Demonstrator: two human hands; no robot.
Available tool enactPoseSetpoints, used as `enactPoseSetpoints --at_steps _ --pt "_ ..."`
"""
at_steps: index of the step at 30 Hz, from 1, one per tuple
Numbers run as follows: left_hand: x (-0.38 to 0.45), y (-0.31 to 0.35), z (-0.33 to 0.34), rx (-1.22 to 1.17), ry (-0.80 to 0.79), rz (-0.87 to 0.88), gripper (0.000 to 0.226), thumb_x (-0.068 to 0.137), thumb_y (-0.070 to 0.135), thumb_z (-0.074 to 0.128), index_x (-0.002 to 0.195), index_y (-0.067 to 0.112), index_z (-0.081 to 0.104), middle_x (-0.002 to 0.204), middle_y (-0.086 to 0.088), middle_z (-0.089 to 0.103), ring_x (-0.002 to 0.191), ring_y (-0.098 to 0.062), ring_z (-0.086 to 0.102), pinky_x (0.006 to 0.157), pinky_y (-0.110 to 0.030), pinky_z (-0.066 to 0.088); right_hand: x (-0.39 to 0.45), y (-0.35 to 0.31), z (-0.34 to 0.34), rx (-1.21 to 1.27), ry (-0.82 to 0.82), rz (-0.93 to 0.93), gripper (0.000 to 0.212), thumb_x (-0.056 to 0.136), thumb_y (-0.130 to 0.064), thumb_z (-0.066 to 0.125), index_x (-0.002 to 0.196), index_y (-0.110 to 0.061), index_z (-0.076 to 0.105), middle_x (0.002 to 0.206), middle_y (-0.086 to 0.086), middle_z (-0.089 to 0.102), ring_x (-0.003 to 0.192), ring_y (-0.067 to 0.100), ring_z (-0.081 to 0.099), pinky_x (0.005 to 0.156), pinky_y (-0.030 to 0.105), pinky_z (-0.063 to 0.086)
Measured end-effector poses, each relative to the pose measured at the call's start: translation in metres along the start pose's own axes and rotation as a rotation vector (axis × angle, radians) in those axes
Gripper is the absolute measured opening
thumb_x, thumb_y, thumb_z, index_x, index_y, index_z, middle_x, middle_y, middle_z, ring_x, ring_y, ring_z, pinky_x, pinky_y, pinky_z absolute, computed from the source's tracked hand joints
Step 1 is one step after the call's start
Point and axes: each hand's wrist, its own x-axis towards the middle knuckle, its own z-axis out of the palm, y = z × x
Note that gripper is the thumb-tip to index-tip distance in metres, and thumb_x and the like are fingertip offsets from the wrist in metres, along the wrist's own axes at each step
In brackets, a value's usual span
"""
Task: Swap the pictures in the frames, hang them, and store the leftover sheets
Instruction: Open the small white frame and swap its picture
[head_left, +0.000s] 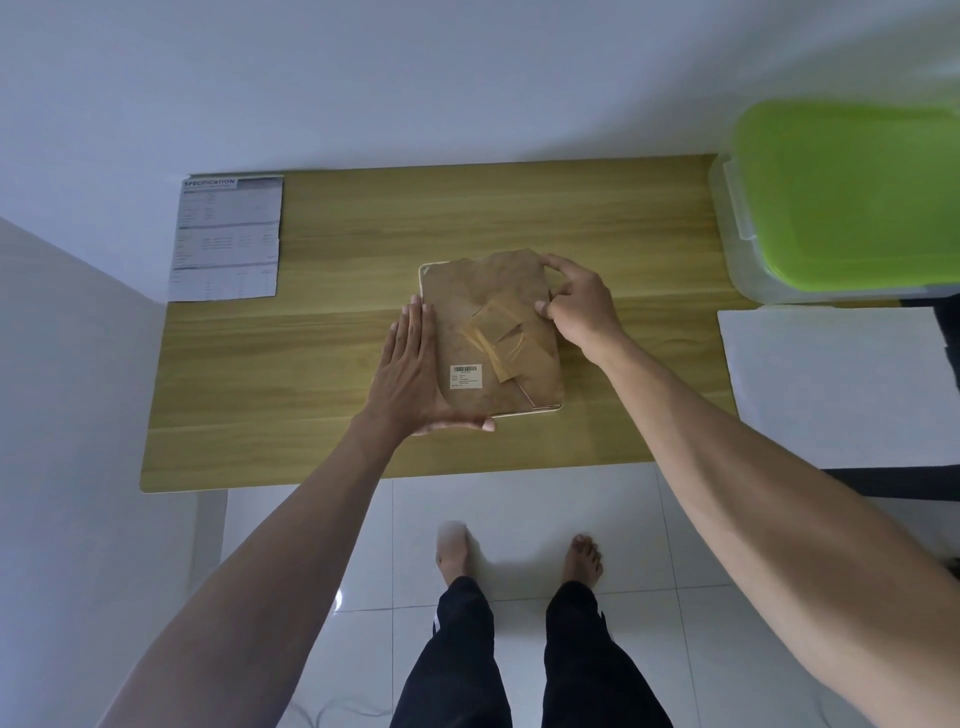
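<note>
Left hand (415, 364) flat, fingers straight, steadying the near-left edge of the face-down frame (493, 332) mid-table (311, 260), long axis running away from the person; right hand (576, 306) nearer the far-right edge, its grip pinching there, likely a backing tab.

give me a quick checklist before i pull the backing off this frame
1. Picture frame lies face down, flat on the table: ok.
2. Left hand lies flat along the frame's left edge, steadying it: ok.
3. Right hand pinches the frame's right edge: ok.
4. Stand flap in the middle of the backing folded down: ok.
5. Backing clips released: cannot tell.
6. Replacement printed sheet within reach at far left: ok.
</note>
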Motion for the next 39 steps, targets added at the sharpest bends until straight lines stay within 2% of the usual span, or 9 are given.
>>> enactPoseSetpoints --at_steps 4,9,13,17,21,24,29,35,39 --pt "-0.004 -0.011 -0.008 -0.075 -0.021 0.038 0.172 0.034 0.106 0.048 0.153 0.004 -0.024 0.163 -0.015 -0.027 0.151 -0.027 -0.024 0.126 -0.049 -0.002 -0.003 0.007 0.008 0.159 -0.049 0.040 0.070 0.083 0.009 0.065 0.139 -0.032 0.058 0.075 0.005 0.053 0.075 0.019 0.059 0.080 0.052 0.058" --pt "0.001 0.002 -0.027 -0.360 0.072 -0.036 0.141 0.056 0.089 0.064 0.159 0.028 -0.011 0.166 -0.011 -0.019 0.153 -0.028 -0.020 0.120 -0.046 0.002 -0.011 0.006 0.004 0.319 -0.088 0.070 0.069 0.088 0.012 0.060 0.143 -0.030 0.055 0.083 0.007 0.052 0.080 0.019 0.057 0.074 0.040 0.053" --pt "0.017 0.024 -0.040 -0.473 0.229 -0.091 0.111 0.066 0.065 0.076 0.155 0.014 0.033 0.148 -0.016 0.045 0.138 -0.033 0.041 0.113 -0.043 0.036 -0.017 0.000 -0.021 0.403 -0.059 0.076 0.069 0.090 0.012 0.060 0.145 -0.029 0.052 0.071 -0.001 0.054 0.072 0.009 0.061 0.063 0.029 0.054" --pt "0.034 0.057 -0.047 -0.683 0.259 -0.150 0.088 0.069 0.020 0.090 0.146 0.011 0.049 0.130 -0.010 0.060 0.107 -0.028 0.064 0.091 -0.038 0.055 -0.021 0.001 -0.052 0.403 0.048 0.050 0.067 0.089 0.009 0.062 0.142 -0.031 0.055 0.084 0.011 0.056 0.078 0.018 0.057 0.064 0.033 0.048" --pt "0.046 0.099 -0.039 -0.841 0.208 -0.178 0.085 0.069 0.014 0.089 0.145 0.015 0.051 0.130 -0.006 0.059 0.104 -0.027 0.067 0.083 -0.035 0.059 -0.025 0.019 -0.083 0.277 0.183 -0.007 0.062 0.082 -0.003 0.072 0.138 -0.027 0.061 0.083 0.015 0.060 0.079 0.018 0.056 0.068 0.032 0.048" --pt "0.054 0.126 -0.023 -0.887 0.182 -0.184 0.088 0.063 0.022 0.089 0.144 0.021 0.053 0.126 -0.001 0.063 0.103 -0.024 0.067 0.084 -0.043 0.060 -0.031 0.035 -0.105 0.167 0.177 0.007 0.067 0.079 -0.008 0.079 0.141 -0.027 0.058 0.121 0.004 0.069 0.109 0.014 0.062 0.090 0.026 0.047" --pt "0.058 0.158 0.001 -0.840 0.145 -0.234 0.086 0.068 0.010 0.088 0.145 0.020 0.052 0.118 -0.005 0.068 0.090 -0.016 0.066 0.075 -0.028 0.059 -0.034 0.068 -0.124 0.097 0.147 0.075 0.074 0.077 -0.013 0.083 0.145 -0.023 0.054 0.135 0.001 0.062 0.121 0.015 0.058 0.098 0.021 0.043" --pt "0.063 0.174 0.020 -0.725 0.099 -0.282 0.084 0.066 0.016 0.090 0.142 0.012 0.054 0.124 -0.010 0.064 0.109 -0.026 0.064 0.094 -0.043 0.056 -0.028 0.096 -0.118 -0.116 0.113 0.151 0.094 0.072 -0.037 0.086 0.153 -0.026 0.040 0.148 0.011 0.045 0.137 0.030 0.044 0.114 0.040 0.038" --pt "0.066 0.182 0.022 -0.544 0.072 -0.249 0.066 0.075 0.019 0.085 0.135 0.010 0.058 0.130 -0.013 0.055 0.119 -0.029 0.054 0.101 -0.036 0.046 -0.028 0.103 -0.112 -0.236 0.127 0.143 0.090 0.080 -0.039 0.080 0.156 -0.026 0.035 0.146 0.014 0.036 0.136 0.035 0.038 0.110 0.042 0.041"
